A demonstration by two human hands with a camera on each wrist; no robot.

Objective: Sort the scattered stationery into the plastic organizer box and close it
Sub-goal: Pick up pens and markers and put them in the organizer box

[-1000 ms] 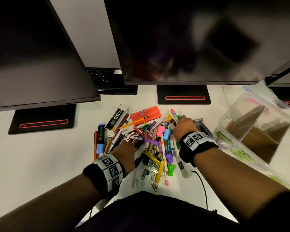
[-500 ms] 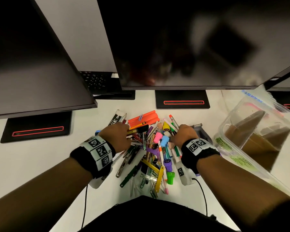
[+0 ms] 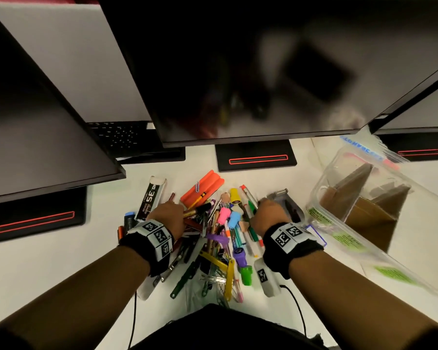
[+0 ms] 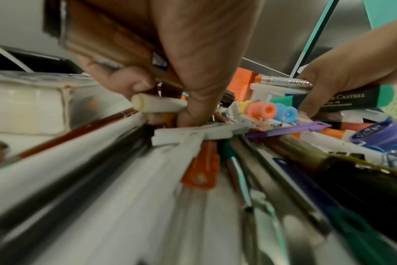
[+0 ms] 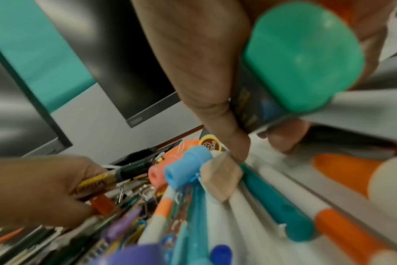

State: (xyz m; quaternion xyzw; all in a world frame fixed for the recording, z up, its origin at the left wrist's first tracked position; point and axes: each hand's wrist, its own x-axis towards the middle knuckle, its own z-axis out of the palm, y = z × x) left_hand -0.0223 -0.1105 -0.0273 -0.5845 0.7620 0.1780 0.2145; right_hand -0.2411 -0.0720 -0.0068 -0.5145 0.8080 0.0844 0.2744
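A heap of pens, markers, clips and caps (image 3: 220, 238) lies on the white desk. My left hand (image 3: 171, 210) is at the heap's upper left and grips a gold pen with a black tip (image 3: 196, 210); the left wrist view shows its fingers (image 4: 193, 100) also pinching a white pen (image 4: 159, 104). At the upper right of the heap my right hand (image 3: 266, 205) grips a green-capped highlighter (image 5: 301, 59) together with a silver marker (image 4: 286, 83). The clear plastic organizer box (image 3: 321, 195), with cardboard dividers inside, stands open to the right.
Three dark monitors overhang the desk on black stands (image 3: 257, 159), with a keyboard (image 3: 119, 137) behind. A staple box (image 3: 151, 198) and an orange holder (image 3: 202, 189) lie at the heap's far edge. A grey stapler (image 3: 287, 203) sits beside my right hand.
My left hand moved from the heap's lower left up to its upper left and took hold of the gold pen. My right hand stayed at the upper right.
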